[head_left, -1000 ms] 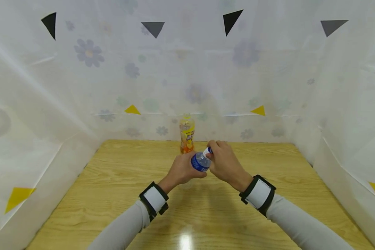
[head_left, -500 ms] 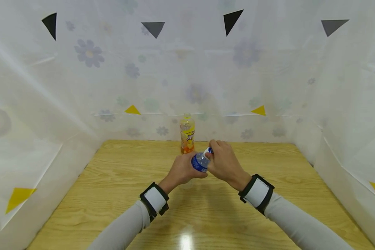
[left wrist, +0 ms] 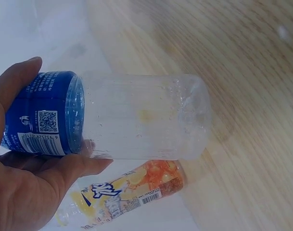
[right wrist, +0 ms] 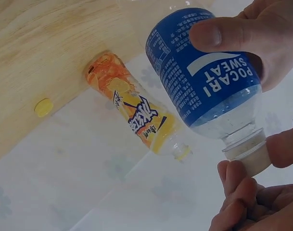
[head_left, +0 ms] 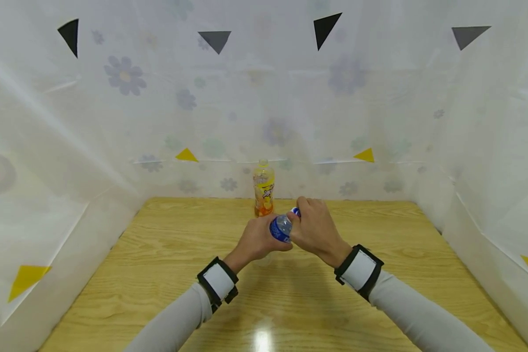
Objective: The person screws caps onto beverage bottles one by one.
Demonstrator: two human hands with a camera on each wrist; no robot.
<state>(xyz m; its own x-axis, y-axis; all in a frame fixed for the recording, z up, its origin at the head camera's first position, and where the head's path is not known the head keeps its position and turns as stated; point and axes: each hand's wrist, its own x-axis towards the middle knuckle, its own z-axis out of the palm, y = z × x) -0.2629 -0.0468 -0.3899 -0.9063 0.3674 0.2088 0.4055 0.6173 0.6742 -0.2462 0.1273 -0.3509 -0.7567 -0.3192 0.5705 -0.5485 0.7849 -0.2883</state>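
Observation:
A clear plastic bottle with a blue Pocari Sweat label (head_left: pixel 280 229) is held off the table, tilted with its neck toward my right hand. My left hand (head_left: pixel 255 239) grips it round the label. In the left wrist view its clear lower part (left wrist: pixel 141 115) shows no drink inside. My right hand (head_left: pixel 315 230) pinches the white cap (right wrist: pixel 256 158) at the bottle's neck between thumb and fingers. Behind my left hand stands an uncapped drink bottle with a yellow and orange label (head_left: pixel 264 190), untouched.
A yellow bottle cap (right wrist: pixel 44 107) lies on the wooden table (head_left: pixel 158 254), near the orange-labelled bottle in the right wrist view. Pale flowered sheeting (head_left: pixel 273 107) walls the table at the back and both sides.
My right hand has twisted slightly and shifted a little left, so its thumb now covers more of the cap and neck. The left hand and the blue-labelled bottle stay almost still.

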